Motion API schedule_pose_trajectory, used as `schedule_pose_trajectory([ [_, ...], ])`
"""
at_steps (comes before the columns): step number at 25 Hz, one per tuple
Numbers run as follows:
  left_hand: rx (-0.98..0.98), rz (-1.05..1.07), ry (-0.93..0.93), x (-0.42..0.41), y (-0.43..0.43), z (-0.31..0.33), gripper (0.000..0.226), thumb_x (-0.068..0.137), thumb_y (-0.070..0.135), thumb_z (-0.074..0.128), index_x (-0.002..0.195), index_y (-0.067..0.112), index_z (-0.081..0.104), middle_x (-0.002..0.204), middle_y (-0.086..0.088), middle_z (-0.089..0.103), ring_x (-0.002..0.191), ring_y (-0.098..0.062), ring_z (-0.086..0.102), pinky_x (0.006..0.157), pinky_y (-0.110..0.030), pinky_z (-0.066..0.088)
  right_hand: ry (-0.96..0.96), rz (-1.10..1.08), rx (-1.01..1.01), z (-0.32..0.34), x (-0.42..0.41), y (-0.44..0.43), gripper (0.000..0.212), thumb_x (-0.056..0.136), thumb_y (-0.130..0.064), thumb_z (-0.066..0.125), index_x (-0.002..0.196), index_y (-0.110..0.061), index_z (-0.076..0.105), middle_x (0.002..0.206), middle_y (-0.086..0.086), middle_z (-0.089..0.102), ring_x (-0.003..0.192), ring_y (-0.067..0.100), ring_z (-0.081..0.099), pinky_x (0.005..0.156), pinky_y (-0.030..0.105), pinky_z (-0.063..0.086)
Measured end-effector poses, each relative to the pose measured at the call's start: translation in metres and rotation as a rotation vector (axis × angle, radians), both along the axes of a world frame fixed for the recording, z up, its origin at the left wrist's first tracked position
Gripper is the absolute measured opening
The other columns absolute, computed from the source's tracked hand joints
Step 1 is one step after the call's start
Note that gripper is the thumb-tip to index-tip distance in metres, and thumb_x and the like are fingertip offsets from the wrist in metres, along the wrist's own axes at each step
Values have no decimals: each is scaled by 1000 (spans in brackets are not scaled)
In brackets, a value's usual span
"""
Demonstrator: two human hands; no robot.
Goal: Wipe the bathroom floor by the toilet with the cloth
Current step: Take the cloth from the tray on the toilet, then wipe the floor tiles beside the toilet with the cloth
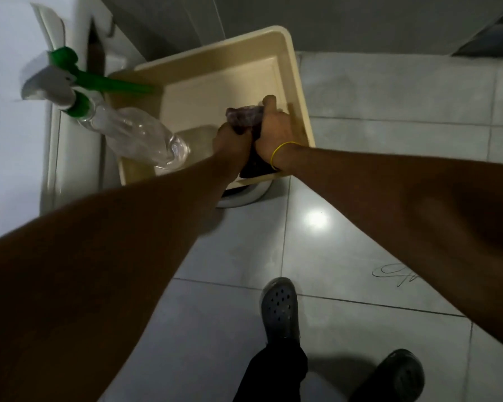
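Observation:
A dark purple cloth [243,118] is bunched over a beige plastic basin [285,53] that rests on the toilet [246,195]. Both hands grip the cloth: my left hand [230,137] holds its near end and my right hand [275,130], with a yellow band at the wrist, holds its far end. A dark tail of the cloth hangs down between the wrists. The grey tiled floor [375,175] spreads to the right of the toilet and below it.
A clear spray bottle [140,132] with a green and grey trigger head lies across the basin's left rim. A white fixture [76,158] stands at the left. My feet in dark clogs [280,309] stand on the tiles. A shower threshold runs along the top.

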State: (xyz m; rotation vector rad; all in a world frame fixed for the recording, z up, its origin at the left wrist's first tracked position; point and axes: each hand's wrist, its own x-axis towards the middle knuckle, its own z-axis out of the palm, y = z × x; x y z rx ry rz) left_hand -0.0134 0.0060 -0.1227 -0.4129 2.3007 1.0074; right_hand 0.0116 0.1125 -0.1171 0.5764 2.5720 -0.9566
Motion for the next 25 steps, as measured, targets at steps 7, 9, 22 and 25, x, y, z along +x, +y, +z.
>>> schedule_pose_trajectory([
  [7, 347, 58, 142, 36, 50, 47, 33, 97, 5, 50, 126, 20, 50, 130, -13, 67, 120, -33, 67, 101, -58, 57, 328, -174, -255, 58, 49, 72, 59, 83, -7, 63, 141, -15, 50, 119, 6, 68, 106, 25, 68, 89, 45, 61],
  [9, 398, -28, 141, 63, 86, 53, 44, 93, 2, 50, 134, 17, 47, 128, -14, 67, 117, -34, 69, 96, -60, 60, 370, -240, -255, 63, 83, 109, 66, 78, -14, 61, 143, -18, 51, 129, 8, 64, 112, 24, 67, 94, 42, 59],
  [22, 303, -115, -400, 390, 243, -169, 34, 108, 42, 45, 141, 39, 52, 138, -8, 65, 117, -30, 65, 104, -50, 56, 42, -352, -103, -170, 455, 250, 73, 91, 0, 59, 158, -22, 40, 156, 10, 42, 131, 34, 59, 113, 48, 54],
  [25, 258, -359, -267, 446, 209, -220, 45, 107, 25, 46, 152, 30, 41, 132, -7, 68, 119, -28, 67, 105, -46, 56, 21, -402, -147, -224, 504, 217, 54, 105, -21, 50, 158, -14, 42, 159, 13, 40, 128, 34, 62, 102, 45, 63],
])
